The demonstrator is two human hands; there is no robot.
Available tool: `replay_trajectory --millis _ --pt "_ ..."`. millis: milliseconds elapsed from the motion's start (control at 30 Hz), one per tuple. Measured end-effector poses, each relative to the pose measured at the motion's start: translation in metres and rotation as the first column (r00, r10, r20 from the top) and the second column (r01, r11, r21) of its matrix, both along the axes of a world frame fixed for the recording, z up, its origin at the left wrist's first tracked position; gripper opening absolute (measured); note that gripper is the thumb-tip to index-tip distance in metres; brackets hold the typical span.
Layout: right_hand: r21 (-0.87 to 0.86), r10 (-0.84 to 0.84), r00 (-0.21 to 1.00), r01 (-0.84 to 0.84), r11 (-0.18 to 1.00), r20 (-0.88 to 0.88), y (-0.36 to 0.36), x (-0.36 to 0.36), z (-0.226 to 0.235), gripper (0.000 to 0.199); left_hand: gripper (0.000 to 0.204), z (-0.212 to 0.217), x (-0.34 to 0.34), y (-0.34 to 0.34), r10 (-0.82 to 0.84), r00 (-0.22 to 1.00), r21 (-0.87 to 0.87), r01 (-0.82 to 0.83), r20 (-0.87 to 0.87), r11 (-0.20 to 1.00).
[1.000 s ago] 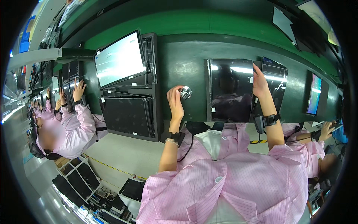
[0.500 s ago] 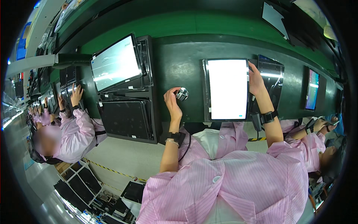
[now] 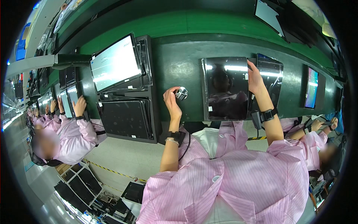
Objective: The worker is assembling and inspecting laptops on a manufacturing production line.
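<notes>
The left hand (image 3: 172, 101) pinches a small shiny round knob (image 3: 181, 93) on the dark green counter (image 3: 175, 67). The right hand (image 3: 256, 79) grips the right edge of a dark tablet screen (image 3: 225, 87) (it lies flat, just beside the knob). A tilted bright screen (image 3: 115, 62) sits farther left.

Both arms stretched forward, wrist straps on — left hand (image 3: 172, 101) pinching with curled fingers, right hand (image 3: 255, 78) flatter, fingers gripping.
</notes>
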State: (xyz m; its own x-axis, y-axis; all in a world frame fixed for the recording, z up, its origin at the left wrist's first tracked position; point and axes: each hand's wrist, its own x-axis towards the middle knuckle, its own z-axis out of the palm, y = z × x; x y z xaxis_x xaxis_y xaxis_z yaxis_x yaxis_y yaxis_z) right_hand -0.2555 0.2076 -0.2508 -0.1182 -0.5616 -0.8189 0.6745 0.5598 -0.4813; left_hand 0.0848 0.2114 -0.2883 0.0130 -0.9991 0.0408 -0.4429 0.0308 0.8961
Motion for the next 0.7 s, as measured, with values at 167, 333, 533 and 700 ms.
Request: replay_trajectory --millis 167,333,533,700 --pt "0.01 0.022 1.0 -0.022 1.0 0.011 -0.001 0.001 0.004 0.045 0.041 -0.004 0.0 0.0 0.005 1.0 -0.006 -0.005 0.001 1.0" --pt "0.012 0.018 0.999 -0.018 1.0 0.028 0.0 -0.001 -0.001 0.041 0.041 -0.006 0.001 0.0 0.004 1.0 -0.009 -0.004 -0.022 1.0" --pt "0.028 -0.016 1.0 0.016 0.999 0.008 -0.003 0.005 0.007 0.041 0.041 -0.006 -0.001 0.0 0.018 0.999 -0.005 -0.018 -0.028 1.0" --pt "-0.023 0.043 0.999 -0.044 0.999 -0.012 0.001 0.0 -0.007 0.05 0.041 -0.005 -0.001 -0.001 0.015 0.999 -0.008 -0.015 -0.035 1.0"
